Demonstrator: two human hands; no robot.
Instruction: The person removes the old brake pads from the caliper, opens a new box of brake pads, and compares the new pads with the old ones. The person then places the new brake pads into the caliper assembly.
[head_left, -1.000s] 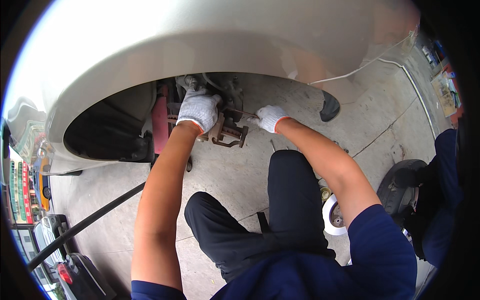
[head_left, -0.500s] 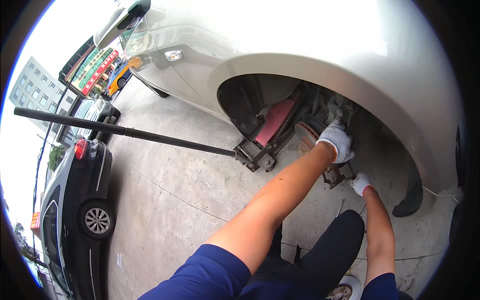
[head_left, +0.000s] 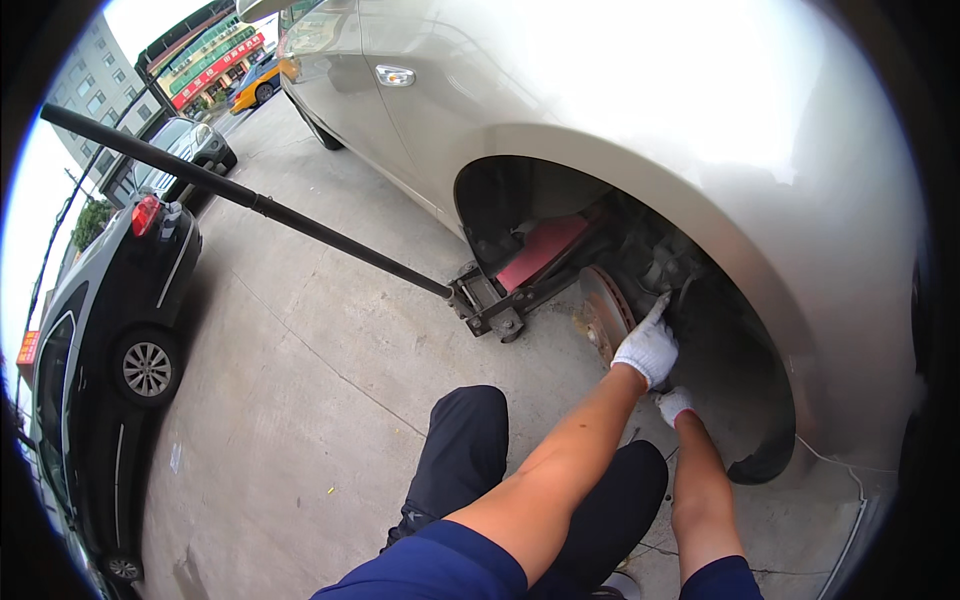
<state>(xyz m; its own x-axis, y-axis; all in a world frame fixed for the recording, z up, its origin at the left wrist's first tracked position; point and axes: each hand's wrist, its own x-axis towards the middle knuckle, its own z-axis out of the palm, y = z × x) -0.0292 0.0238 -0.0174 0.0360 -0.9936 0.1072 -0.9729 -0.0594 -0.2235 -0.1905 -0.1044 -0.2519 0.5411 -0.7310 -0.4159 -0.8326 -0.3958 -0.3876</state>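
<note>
the white-gloved left hand (head_left: 646, 355) is just beside the right side of the rusty brake disc (head_left: 603, 312), its index finger stretched up toward the dark metal parts (head_left: 660, 268) inside the wheel arch (head_left: 690, 228); the other fingers look curled, but whether they grip anything i cannot tell. the right hand (head_left: 673, 403), gloved too, sits just below, its fingers partly hidden, so its grip cannot be told either. the disc stands on edge under the arch of the pale car (head_left: 720, 90). a red floor jack (head_left: 545, 252) stands by the arch's lower left corner, its long black handle (head_left: 250, 203) slanting up leftward over the concrete ground (head_left: 320, 420). a black car (head_left: 85, 330) stands at the ground's left edge.
</note>
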